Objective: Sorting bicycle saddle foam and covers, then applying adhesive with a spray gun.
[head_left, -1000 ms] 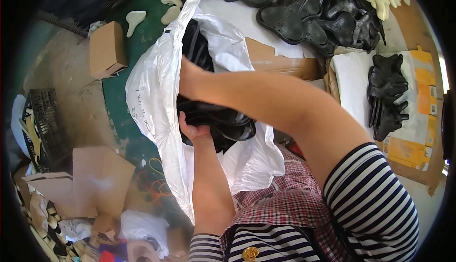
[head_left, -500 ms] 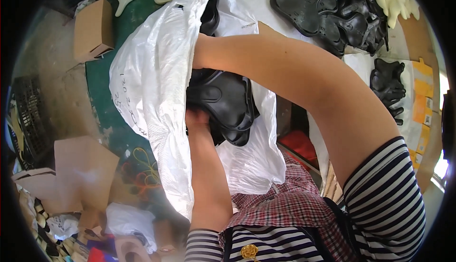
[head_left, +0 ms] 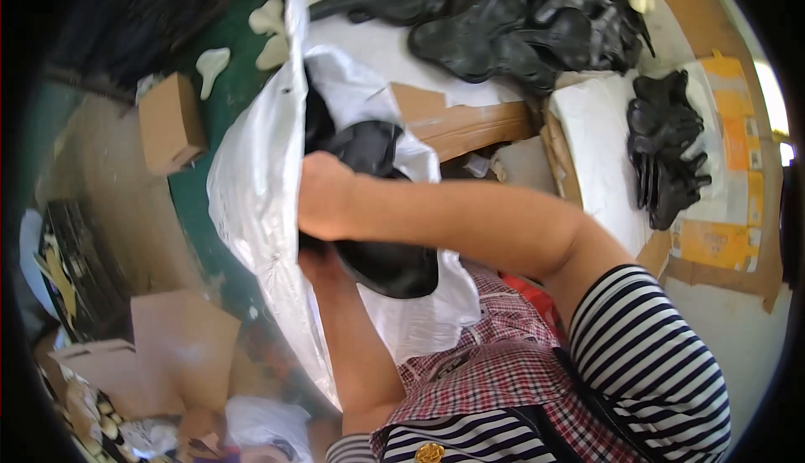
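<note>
Here's the green floor (head_left: 191, 211) over at nine o'clock, pale flecks on it, and it gives way further out to bare, brownish floor (head_left: 117, 157), smudged and dull. Up near ten, a closed carton (head_left: 172, 123) sits at the green edge! Swing to eight: opened cardboard (head_left: 189, 341) spreads its flaps, with a dark crate (head_left: 88, 274) just above. Across to two o'clock, white sheeting (head_left: 591, 140), then cardboard with yellow panels (head_left: 717, 245) round three. And there, between two and three, a bright opening (head_left: 771, 102) blazes pure white!
</note>
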A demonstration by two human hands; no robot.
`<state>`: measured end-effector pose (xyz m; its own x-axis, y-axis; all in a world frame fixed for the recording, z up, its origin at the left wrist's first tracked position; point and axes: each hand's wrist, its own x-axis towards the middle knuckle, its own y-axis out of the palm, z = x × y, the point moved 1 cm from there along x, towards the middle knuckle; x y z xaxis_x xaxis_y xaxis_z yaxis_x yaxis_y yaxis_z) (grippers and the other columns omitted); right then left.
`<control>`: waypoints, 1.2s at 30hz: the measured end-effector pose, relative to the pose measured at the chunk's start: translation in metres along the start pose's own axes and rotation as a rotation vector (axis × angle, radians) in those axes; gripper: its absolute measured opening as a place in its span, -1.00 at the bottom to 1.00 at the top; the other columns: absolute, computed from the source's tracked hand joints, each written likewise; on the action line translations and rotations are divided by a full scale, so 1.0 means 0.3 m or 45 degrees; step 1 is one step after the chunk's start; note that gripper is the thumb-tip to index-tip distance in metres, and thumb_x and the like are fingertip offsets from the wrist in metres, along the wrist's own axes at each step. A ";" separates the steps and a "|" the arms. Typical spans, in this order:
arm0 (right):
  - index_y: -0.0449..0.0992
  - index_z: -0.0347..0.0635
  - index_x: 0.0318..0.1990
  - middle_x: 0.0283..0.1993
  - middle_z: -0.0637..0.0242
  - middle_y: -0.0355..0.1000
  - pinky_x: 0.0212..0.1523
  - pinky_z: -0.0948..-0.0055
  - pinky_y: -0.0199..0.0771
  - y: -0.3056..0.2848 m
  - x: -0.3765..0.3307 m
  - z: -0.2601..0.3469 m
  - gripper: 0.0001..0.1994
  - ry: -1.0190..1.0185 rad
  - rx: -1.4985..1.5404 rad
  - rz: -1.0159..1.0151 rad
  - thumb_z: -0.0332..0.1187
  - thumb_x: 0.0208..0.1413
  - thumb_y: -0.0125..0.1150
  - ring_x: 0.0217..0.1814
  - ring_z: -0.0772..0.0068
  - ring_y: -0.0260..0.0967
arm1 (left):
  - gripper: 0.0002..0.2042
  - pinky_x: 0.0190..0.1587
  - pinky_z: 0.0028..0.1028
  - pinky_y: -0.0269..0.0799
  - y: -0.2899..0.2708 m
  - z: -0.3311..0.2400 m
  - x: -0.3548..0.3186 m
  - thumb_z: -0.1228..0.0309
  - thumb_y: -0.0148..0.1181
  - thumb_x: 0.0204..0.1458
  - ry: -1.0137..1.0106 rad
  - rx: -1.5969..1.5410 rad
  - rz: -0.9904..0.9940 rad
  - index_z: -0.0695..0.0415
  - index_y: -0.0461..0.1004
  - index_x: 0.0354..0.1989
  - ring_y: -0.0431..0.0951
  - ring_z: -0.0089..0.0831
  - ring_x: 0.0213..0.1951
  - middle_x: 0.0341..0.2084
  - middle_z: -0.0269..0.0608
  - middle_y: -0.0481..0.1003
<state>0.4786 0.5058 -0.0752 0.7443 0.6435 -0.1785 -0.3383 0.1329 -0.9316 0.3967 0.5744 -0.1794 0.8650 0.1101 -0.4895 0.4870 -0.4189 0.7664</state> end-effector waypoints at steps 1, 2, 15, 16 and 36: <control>0.56 -0.20 -0.30 -0.34 0.11 0.51 -0.36 0.23 0.49 -0.063 -0.060 0.004 -0.74 0.095 -0.047 0.239 -0.31 -0.09 0.01 -0.31 0.20 0.50 | -0.50 0.10 -0.29 0.27 0.144 -0.022 -0.063 0.00 -0.12 0.12 -0.180 -0.001 -0.183 0.16 0.34 0.04 0.37 -0.34 0.05 0.02 -0.21 0.38; 0.55 -0.20 -0.38 -0.43 0.12 0.50 -0.40 0.25 0.48 -0.110 -0.120 0.021 -0.78 0.101 0.007 0.020 -0.31 -0.14 0.04 -0.37 0.20 0.49 | -0.53 0.10 -0.29 0.26 0.130 -0.017 -0.100 0.04 -0.06 0.10 -0.109 -0.116 -0.089 0.16 0.36 0.01 0.37 -0.33 0.06 0.00 -0.23 0.40; 0.46 -0.28 -0.32 -0.40 0.11 0.42 -0.38 0.36 0.40 -0.498 -1.615 -0.398 -0.72 0.821 0.230 -1.892 -0.63 -0.34 0.14 -0.38 0.18 0.42 | -0.46 0.01 -0.42 0.36 1.159 0.798 -0.814 0.66 0.25 -0.28 -0.414 0.809 1.150 0.26 0.32 0.01 0.45 -0.35 -0.09 -0.12 -0.16 0.42; 0.46 -0.30 -0.33 -0.43 0.16 0.43 -0.40 0.41 0.37 -0.485 -1.748 -0.436 -0.77 0.952 0.266 -1.973 -0.61 -0.27 0.14 -0.42 0.29 0.40 | -0.50 -0.07 -0.48 0.37 1.218 0.925 -0.862 0.62 0.31 -0.28 -0.474 0.938 1.372 0.26 0.36 -0.06 0.47 -0.43 -0.19 -0.21 -0.23 0.45; 0.24 -0.30 0.14 0.15 0.16 0.25 0.16 0.39 0.19 0.154 -2.779 -0.549 -0.59 2.096 0.138 -2.291 -0.37 0.15 0.05 0.17 0.32 0.21 | -0.20 0.13 -0.16 0.13 0.936 1.766 -1.063 0.15 0.44 -0.42 0.672 2.014 1.792 0.16 0.23 0.08 0.20 -0.04 0.10 0.04 0.02 0.24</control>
<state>-0.0629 -0.1486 -0.0217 -0.1401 -0.9170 0.3733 0.8687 -0.2948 -0.3980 0.1937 -0.0557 -0.0284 0.5457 -0.7937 0.2688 -0.5539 -0.5824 -0.5951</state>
